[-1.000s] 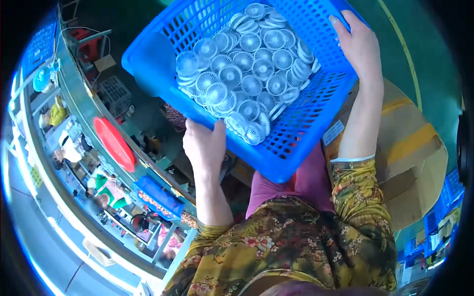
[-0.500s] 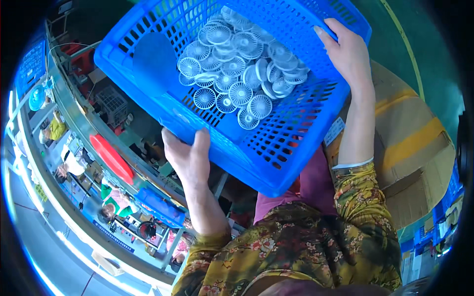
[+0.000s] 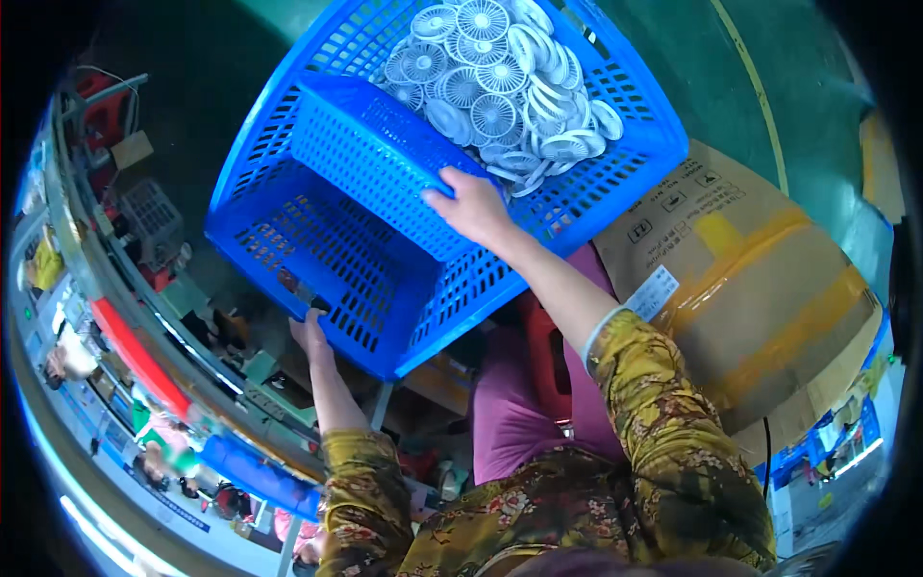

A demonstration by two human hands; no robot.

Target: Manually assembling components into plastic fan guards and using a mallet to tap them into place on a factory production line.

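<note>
A large blue perforated plastic basket (image 3: pixel 423 322) is tilted in front of me. White round slotted discs (image 3: pixel 493 114), like small fan grilles, are heaped in its far right part. A raised perforated blue wall (image 3: pixel 375 159) separates them from a bare near-left space; I cannot tell whether it is a divider or the side of a second basket. My right hand (image 3: pixel 471 207) is closed over this wall's top edge, thumb on the left side. My left hand (image 3: pixel 313 337) grips the outer rim at the near left, its fingers partly hidden.
A taped cardboard box (image 3: pixel 740 317) stands to my right, against a green floor. At the left runs a long workbench line with a red strip (image 3: pixel 139 356), a blue bin (image 3: pixel 260 476) and people beyond. A grey crate (image 3: pixel 152 219) sits beneath it.
My right hand has moved left and nearer, with the perforated wall. My left hand has dropped nearer to me. The discs now lie right of the wall; before, they lay left of it.
</note>
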